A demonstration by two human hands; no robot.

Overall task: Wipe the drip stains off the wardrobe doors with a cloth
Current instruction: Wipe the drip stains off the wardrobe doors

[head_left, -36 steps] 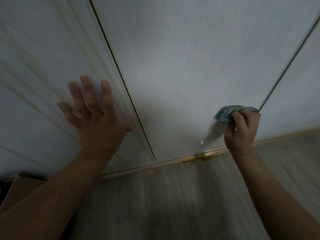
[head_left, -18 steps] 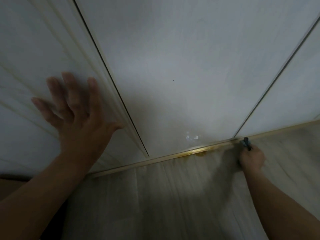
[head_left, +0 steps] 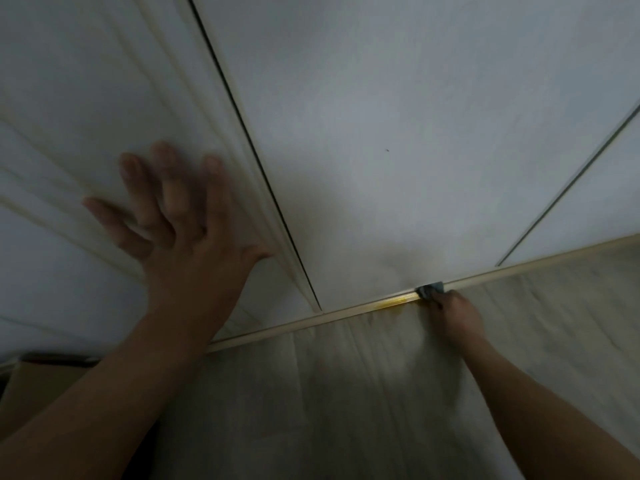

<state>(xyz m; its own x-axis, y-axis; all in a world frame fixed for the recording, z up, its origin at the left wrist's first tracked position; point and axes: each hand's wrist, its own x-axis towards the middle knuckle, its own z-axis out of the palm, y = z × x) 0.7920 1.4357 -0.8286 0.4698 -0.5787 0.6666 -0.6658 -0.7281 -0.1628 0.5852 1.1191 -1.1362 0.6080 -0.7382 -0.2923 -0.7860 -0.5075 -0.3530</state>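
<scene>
The cloth (head_left: 430, 290) — a small blue-grey wad — sits on the gold bottom rail (head_left: 346, 312) under the middle wardrobe door (head_left: 398, 140), gripped by the curled fingers of the right hand (head_left: 453, 315). The left hand (head_left: 187, 237) lies flat on the left door (head_left: 69, 133), fingers spread, holding nothing.

Your cloth (head_left: 430, 289) mostly hidden; your left hand (head_left: 194, 244) blurred.
Your right hand (head_left: 453, 315) covers all but a blue corner; the left fingers (head_left: 171, 195) smear; a brown box (head_left: 38, 379) runs off the left edge.
</scene>
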